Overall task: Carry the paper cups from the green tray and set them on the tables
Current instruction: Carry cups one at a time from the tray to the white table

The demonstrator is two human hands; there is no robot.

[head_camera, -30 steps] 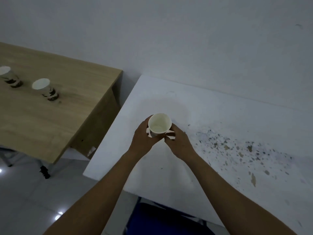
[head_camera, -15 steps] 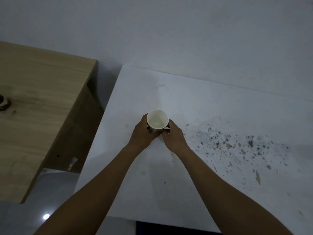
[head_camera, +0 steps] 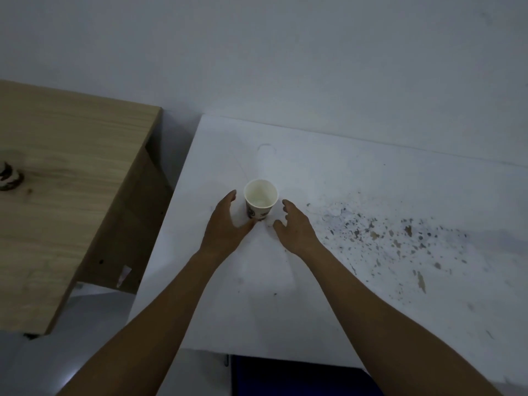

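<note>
**Cup set down on the white table, hands parting**

White and speckled with dark flecks on its right side, the table point(head_camera: 328, 281) stands against a plain grey wall, and a paper cup point(head_camera: 260, 200) stands upright on it near its left edge, mouth up, apparently empty, with a dark print low on its side. The left hand point(head_camera: 225, 224) is just beside the cup on one flank, fingers loosely spread and curved; its thumb tip lies at the cup's base, and whether it touches cannot be told. The right hand point(head_camera: 294, 224) is on the other flank, clear of the cup, fingers likewise spread and empty. Neither hand grips anything.

Further left, across a narrow gap, a wooden table point(head_camera: 71, 195) carries another printed cup point(head_camera: 8, 178), cut off by the frame's edge. A dark blue object point(head_camera: 285, 378) shows below the white table's near edge. No green tray is in view.

Judging by this, the placing step for this cup is at its release. The next move calls for drawing both hands straight away without brushing the light cup, which would tip easily, then turning back toward the tray, wherever it lies, for another cup.
</note>
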